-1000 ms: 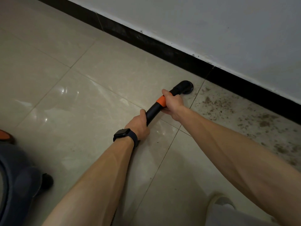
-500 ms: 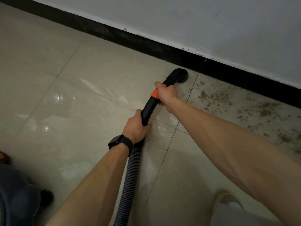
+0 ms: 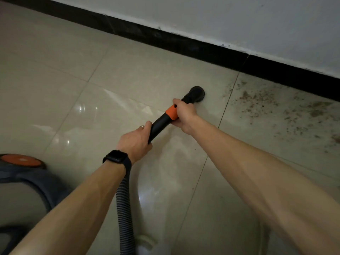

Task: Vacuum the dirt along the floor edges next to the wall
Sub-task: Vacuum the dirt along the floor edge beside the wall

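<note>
A black vacuum wand [image 3: 159, 124] with an orange collar [image 3: 172, 112] ends in a round black nozzle [image 3: 196, 93] set on the beige tiles, a short way off the black skirting board [image 3: 165, 39]. My right hand [image 3: 184, 115] grips the wand at the orange collar, just behind the nozzle. My left hand [image 3: 137, 139], with a black watch on its wrist, grips the wand lower down, where the ribbed grey hose [image 3: 125, 208] begins. Brown dirt [image 3: 272, 107] is scattered over the tile to the right of the nozzle, along the wall.
The vacuum's dark body with an orange cap [image 3: 22, 161] sits on the floor at the lower left. The white wall [image 3: 239, 21] runs diagonally across the top. A light shoe [image 3: 145, 243] shows at the bottom edge.
The nozzle has drawn back from the skirting board toward me, onto the tile left of the dirt. The vacuum body has come further into view at the left.
</note>
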